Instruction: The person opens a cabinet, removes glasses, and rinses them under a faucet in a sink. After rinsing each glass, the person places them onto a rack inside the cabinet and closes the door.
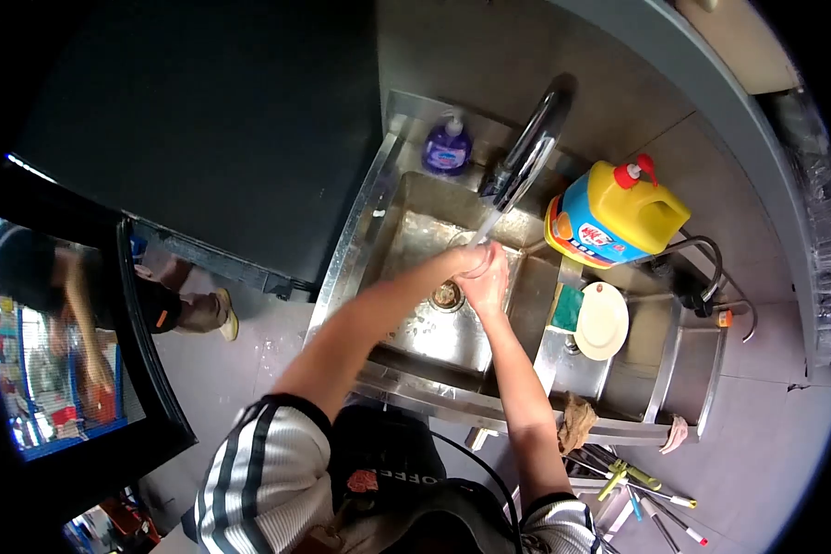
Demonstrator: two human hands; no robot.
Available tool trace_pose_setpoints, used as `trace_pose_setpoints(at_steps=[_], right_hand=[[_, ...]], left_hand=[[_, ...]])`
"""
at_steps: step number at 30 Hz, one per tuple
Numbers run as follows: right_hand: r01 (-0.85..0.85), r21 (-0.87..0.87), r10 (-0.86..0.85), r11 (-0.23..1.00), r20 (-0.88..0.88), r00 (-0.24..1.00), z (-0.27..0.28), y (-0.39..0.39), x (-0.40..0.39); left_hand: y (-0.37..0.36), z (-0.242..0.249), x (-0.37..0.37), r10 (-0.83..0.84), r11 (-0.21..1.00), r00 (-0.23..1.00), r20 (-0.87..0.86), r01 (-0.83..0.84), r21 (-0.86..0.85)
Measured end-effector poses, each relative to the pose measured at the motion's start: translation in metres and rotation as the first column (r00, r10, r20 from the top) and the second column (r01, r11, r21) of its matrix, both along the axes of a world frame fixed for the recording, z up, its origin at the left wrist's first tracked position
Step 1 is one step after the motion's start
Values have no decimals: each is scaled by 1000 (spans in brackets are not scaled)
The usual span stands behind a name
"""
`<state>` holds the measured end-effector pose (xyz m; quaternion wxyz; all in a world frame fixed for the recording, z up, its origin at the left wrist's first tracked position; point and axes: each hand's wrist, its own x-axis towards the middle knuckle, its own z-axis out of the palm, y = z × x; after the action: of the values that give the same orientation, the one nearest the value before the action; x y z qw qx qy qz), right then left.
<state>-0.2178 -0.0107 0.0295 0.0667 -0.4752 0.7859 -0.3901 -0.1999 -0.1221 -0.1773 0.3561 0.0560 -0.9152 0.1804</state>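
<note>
My left hand (469, 262) and my right hand (487, 281) touch each other under the stream of water (487, 227). The water falls from a chrome faucet (533, 148). Both hands are wet and lie against one another, with fingers laid out rather than in fists; no object shows in them. Some fingers are hidden where the hands overlap. Below them is the left basin of the steel sink (415, 346), its drain (447, 296) just under my left wrist.
A purple soap bottle (447, 148) and a yellow jug (619, 217) stand behind the basins. A white plate (603, 323) and green scouring pad (566, 307) lie right. A brown cloth (576, 423) hangs at the front rim. Another person's foot (226, 314) shows at left.
</note>
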Motion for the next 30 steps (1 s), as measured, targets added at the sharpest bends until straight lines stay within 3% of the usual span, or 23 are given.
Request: trace_pose_setpoints(at_steps=[1, 3, 6, 7, 9, 11, 14, 15, 17, 18, 19, 22, 23, 25, 26, 27, 28, 29, 30], right_hand=[[-63, -57, 62, 996, -28, 998, -4, 1, -1], [-208, 20, 208, 978, -18, 978, -4, -1, -1], [-313, 46, 317, 948, -108, 942, -17, -11, -4], [-313, 120, 317, 942, -14, 948, -19, -17, -5], [-224, 138, 215, 965, 76, 974, -22, -13, 1], [-22, 12, 21, 1000, 81, 996, -5, -9, 28], [92, 96, -121, 991, 362, 924, -6, -3, 38], [76, 35, -82, 996, 588, 805, -5, -2, 34], [85, -15, -61, 996, 574, 817, -25, 2, 27], [93, -41, -53, 995, 566, 822, -36, 4, 23], [46, -132, 45, 990, 611, 790, -39, 4, 21], [39, -260, 149, 965, 663, 733, -36, -1, 17], [19, -339, 208, 941, 619, 757, -38, -5, 16], [25, -356, 240, 934, 680, 692, -8, -9, 27], [31, -365, 256, 931, 708, 658, 5, -11, 32], [-32, -306, 216, 952, 590, 778, 8, -10, 33], [-83, -233, 183, 969, 448, 875, 11, -7, 34], [-122, -152, 162, 981, 287, 944, 12, -6, 34], [-98, -168, 128, 981, 178, 976, 10, -7, 34]], left_hand=[[1, 3, 6, -27, 993, 999, 46, 22, 120], [-3, 20, 17, -121, 925, 976, 181, 44, 377], [-2, 57, 30, -229, 679, 923, 310, -77, 730], [-2, 67, 33, -241, 584, 914, 327, -133, 801], [4, 89, 34, -232, 418, 904, 360, -242, 876], [5, 110, 32, -201, 284, 897, 394, -331, 900], [9, 176, 48, -129, 88, 889, 439, -430, 898], [10, 212, 63, -105, -15, 870, 482, -486, 874], [8, 206, 92, -44, -113, 995, 86, -91, 989], [7, 202, 101, -2, -149, 993, -120, 119, 982], [9, 190, 105, 180, -360, 949, -258, 308, 881], [13, 170, 115, 375, -369, 911, -172, 317, 874], [14, 163, 117, 353, -563, 931, -93, 291, 774], [19, 139, 122, 380, -849, 902, -205, 428, 310], [22, 127, 123, 412, -901, 876, -249, 433, 31], [28, 125, 116, 460, -888, 868, -187, 453, -80], [39, 135, 113, 348, -824, 877, -330, 454, 338], [52, 144, 112, 186, -583, 892, -412, 437, 684], [55, 138, 102, 202, -644, 868, -453, 466, 607]])
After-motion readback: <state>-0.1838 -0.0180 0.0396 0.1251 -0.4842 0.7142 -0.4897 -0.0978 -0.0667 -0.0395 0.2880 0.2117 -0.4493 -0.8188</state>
